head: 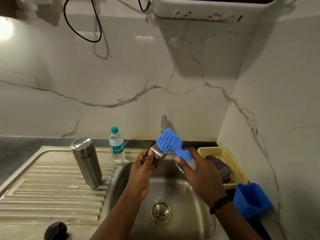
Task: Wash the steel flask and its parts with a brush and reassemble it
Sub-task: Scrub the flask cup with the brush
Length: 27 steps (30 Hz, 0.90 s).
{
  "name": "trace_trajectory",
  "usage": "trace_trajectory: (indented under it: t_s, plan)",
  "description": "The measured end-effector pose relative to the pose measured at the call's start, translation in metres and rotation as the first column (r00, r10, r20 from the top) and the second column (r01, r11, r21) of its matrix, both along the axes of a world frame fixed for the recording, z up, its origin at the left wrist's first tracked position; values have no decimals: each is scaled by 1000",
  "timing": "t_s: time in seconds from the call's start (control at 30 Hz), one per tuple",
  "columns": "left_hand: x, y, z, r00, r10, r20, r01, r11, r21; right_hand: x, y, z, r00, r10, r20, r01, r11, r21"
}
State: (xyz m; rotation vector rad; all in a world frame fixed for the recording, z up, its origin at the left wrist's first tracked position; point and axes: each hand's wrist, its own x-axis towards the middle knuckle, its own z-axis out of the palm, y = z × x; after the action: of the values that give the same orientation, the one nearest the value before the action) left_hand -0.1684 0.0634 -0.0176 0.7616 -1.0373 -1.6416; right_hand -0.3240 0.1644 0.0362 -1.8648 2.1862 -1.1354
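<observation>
At about 8 o'clock in the head view, a small dark rounded object (55, 230) lies on the steel table (20, 227), close to the near edge. Above it, toward 9 o'clock, the ribbed drainboard (52, 187) carries the steel flask (86, 162), which stands upside down and leans a little, its printed lettering inverted. Just beside the flask at its 2 o'clock, a clear plastic water bottle (117, 146) with a green cap stands upright at the back rim.

Over the sink (173, 191), near the centre, the left hand (142, 172) grips a steel cap (158, 154), thumb lying on its outer wall and fingers curled behind it. At its 3 o'clock, the right hand (200, 175) holds a blue brush (170, 142) by its lower end; the bristles touch the cap's upper edge. A dark beaded bracelet (220, 203) circles the right wrist. The tap (163, 122) rises behind the brush at 12 o'clock, and the drain (160, 211) lies below the hands at 6 o'clock.

Toward 3 o'clock, a pale yellow basket (214, 150) holds a checked cloth (220, 166). At 4 o'clock a blue plastic container (252, 200) sits by the wall.
</observation>
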Motion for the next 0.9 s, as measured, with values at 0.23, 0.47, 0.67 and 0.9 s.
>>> trace_trajectory:
  t_s: [0.23, 0.47, 0.67, 0.9]
  plan:
    - [6, 1, -3, 987, 9, 160, 12, 992, -129, -10, -12, -9, 987, -157, -33, 158, 986, 45]
    - [8, 0, 6, 992, 21, 128, -1, 988, -152, -14, -19, -22, 984, -169, 61, 161, 980, 120]
    - [5, 3, 9, 992, -15, 128, 40, 980, -196, 3, -19, -23, 993, -36, 117, 32, 999, 33]
    - [11, 4, 11, 998, -65, 23, 67, 985, -157, 4, -14, -18, 985, 33, 172, -28, 999, -32]
